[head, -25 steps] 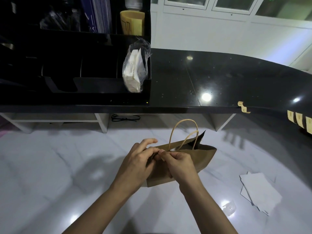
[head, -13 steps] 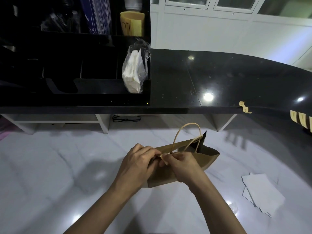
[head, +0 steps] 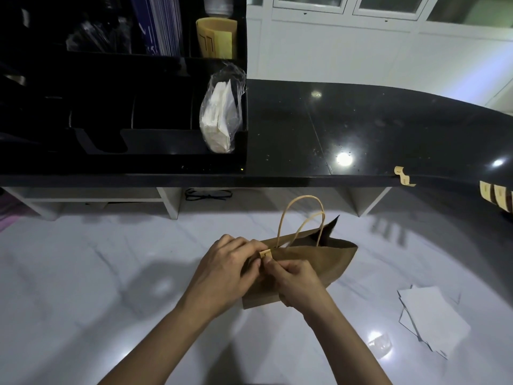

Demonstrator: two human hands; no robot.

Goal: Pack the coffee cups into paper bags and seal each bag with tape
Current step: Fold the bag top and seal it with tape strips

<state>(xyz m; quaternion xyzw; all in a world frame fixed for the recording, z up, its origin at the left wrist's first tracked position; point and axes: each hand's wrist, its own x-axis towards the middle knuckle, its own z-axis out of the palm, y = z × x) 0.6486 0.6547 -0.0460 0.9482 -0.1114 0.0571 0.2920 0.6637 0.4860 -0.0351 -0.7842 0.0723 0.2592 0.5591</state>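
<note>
Together, left hand (head: 222,272) and right hand (head: 298,283) pinch what looks like tape (head: 265,254) on the paper bag (head: 330,259).

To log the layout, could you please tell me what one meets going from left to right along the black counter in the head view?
Bagged white napkins → curled tape strip → row of tape strips.
</note>
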